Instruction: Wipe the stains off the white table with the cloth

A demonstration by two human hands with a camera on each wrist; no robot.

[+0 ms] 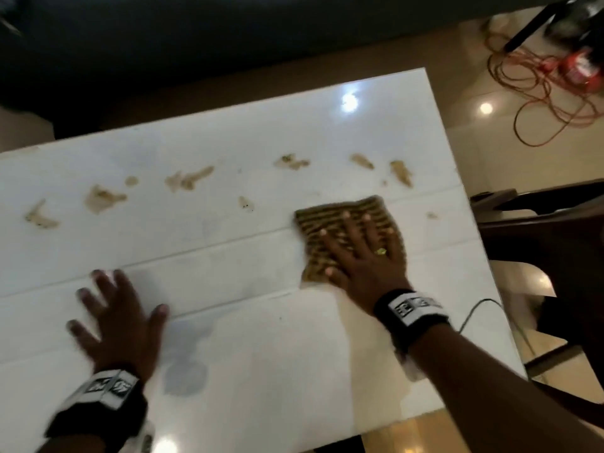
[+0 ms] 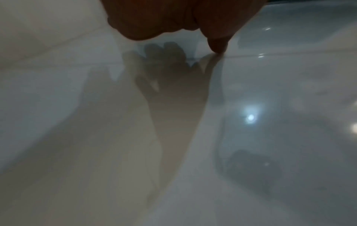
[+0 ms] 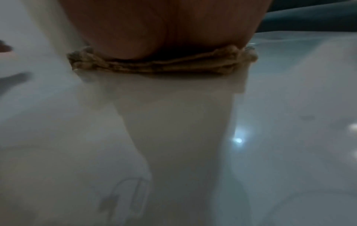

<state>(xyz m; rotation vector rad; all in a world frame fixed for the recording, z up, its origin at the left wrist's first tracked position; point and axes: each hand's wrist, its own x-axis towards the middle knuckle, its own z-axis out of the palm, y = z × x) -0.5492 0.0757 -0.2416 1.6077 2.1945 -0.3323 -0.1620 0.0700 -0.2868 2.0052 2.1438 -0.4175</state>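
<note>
A brown striped cloth (image 1: 330,223) lies flat on the white table (image 1: 228,354), right of centre. My right hand (image 1: 359,250) presses on it with fingers spread and straight; a ring sits on one finger. From the right wrist view the cloth (image 3: 162,64) shows as a crumpled edge under my palm. My left hand (image 1: 114,318) rests flat on the bare table at the near left, fingers spread. Several brown stains (image 1: 189,179) run in a row across the far half of the table, one small stain (image 1: 432,215) just right of the cloth.
Dark chairs (image 1: 539,230) stand close at the table's right edge. An orange cable (image 1: 539,103) and a red device lie on the floor at the far right. A dark sofa (image 1: 196,37) sits beyond the far edge. A damp patch (image 1: 186,377) marks the near table.
</note>
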